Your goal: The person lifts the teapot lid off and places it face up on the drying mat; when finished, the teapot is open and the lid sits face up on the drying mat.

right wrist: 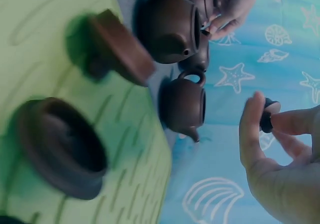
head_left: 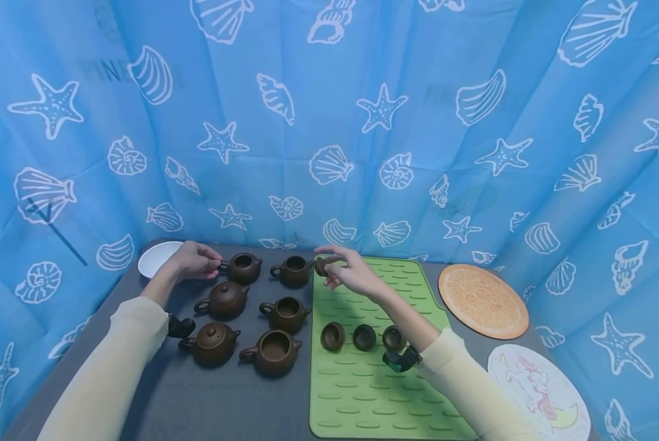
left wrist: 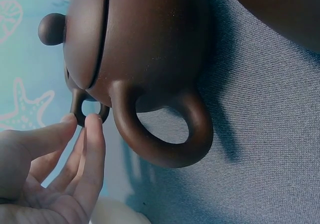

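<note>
Six brown clay teapots stand in two columns on the grey table (head_left: 225, 404). My left hand (head_left: 199, 262) pinches the handle (left wrist: 90, 115) of the far-left teapot (head_left: 243, 267), which has no lid. Close to the left wrist camera is the lidded middle-left teapot (left wrist: 145, 59). My right hand (head_left: 335, 266) pinches a small brown lid (head_left: 321, 266) just right of the open far-right teapot (head_left: 293, 271). In the right wrist view the lid (right wrist: 269, 115) sits between thumb and fingers (right wrist: 252, 124). Three more lids (head_left: 364, 337) lie upside down on the green mat (head_left: 373, 380).
The middle-right (head_left: 285, 313) and near-right (head_left: 274, 352) teapots are open; the near-left (head_left: 212, 343) has its lid. A white plate (head_left: 157, 257) sits far left, an orange round mat (head_left: 482, 300) and a picture mat (head_left: 539, 392) at right. Blue shell-print curtains enclose the table.
</note>
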Action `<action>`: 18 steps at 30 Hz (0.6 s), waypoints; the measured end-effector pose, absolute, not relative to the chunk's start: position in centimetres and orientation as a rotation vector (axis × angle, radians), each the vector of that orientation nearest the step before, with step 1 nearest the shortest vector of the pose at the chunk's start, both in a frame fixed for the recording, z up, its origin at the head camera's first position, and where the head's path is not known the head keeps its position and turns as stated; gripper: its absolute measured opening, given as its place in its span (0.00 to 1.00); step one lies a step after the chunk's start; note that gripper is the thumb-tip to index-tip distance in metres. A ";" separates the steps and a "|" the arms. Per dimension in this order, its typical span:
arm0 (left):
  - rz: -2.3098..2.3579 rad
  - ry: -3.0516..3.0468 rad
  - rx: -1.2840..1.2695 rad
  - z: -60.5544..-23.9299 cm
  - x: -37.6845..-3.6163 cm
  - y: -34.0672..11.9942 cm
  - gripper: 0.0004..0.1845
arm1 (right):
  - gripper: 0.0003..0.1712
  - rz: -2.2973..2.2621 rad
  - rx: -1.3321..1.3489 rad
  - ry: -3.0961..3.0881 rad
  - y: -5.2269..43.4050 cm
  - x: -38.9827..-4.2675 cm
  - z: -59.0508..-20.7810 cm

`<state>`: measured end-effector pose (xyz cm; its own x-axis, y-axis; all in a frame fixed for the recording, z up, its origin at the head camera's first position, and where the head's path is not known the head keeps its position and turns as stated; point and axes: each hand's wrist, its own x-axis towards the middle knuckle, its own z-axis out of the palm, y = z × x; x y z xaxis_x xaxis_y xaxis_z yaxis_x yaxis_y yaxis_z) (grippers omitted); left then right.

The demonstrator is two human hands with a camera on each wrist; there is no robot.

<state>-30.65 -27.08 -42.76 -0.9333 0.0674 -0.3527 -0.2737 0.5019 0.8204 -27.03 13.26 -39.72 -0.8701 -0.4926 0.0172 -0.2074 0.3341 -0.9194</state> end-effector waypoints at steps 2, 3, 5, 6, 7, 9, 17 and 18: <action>1.401 2.412 -0.174 -42.8 -30.6 -27.1 0.17 | 0.27 -1.550 -0.630 2.286 14.1 -26.5 -40.0; 1.400 2.412 -0.178 -42.7 -30.6 -27.1 0.17 | 0.27 -1.555 -0.627 2.263 14.5 -26.3 -40.2; 1.394 2.416 -0.174 -42.7 -30.6 -27.1 0.17 | 0.27 -1.569 -0.605 2.229 15.1 -25.8 -40.5; 1.391 2.420 -0.174 -42.7 -30.6 -27.2 0.17 | 0.26 -1.575 -0.598 2.219 15.3 -25.6 -40.7; 1.389 2.421 -0.174 -42.7 -30.6 -27.2 0.17 | 0.26 -1.585 -0.592 2.204 15.5 -25.4 -40.8; 1.384 2.426 -0.168 -42.7 -30.6 -27.2 0.17 | 0.27 -1.596 -0.589 2.186 16.0 -25.2 -41.2; 1.388 2.422 -0.161 -42.9 -30.7 -27.2 0.17 | 0.31 -1.587 -0.590 2.211 16.8 -24.6 -43.2; 1.388 2.423 -0.162 -42.9 -30.7 -27.2 0.17 | 0.31 -1.589 -0.583 2.210 16.8 -24.6 -43.3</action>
